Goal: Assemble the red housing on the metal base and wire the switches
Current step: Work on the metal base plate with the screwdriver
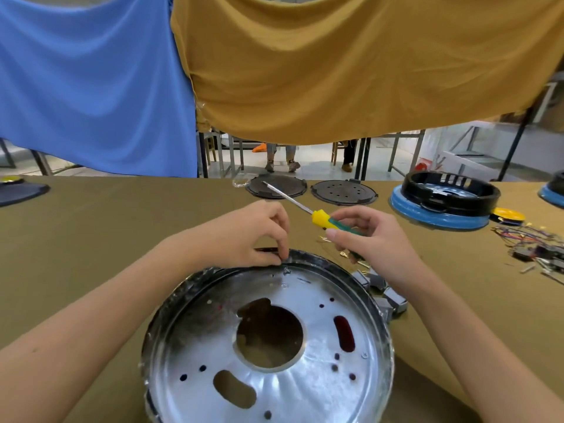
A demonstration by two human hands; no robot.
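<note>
Colours on the bench

Shiny silver metal base (308, 389); yellow-and-green screwdriver (328, 222); olive tablecloth (106, 224); blue cloth (91, 80) beside mustard cloth (351, 62); black ring (450, 190) on blue rim.

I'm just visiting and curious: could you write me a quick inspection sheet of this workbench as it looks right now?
Surface: table under an olive cloth.
Job's things: shiny metal base lies nearest the person; red shows through its holes.
Clutter: two dark round plates, a black ring on a blue base, small grey parts.
Hands: left hand pinches something small at the base's far rim; right hand grips a screwdriver.
Cables: loose coloured wires at the right.
Surroundings: blue and mustard cloths hang behind; legs of people beyond.
</note>
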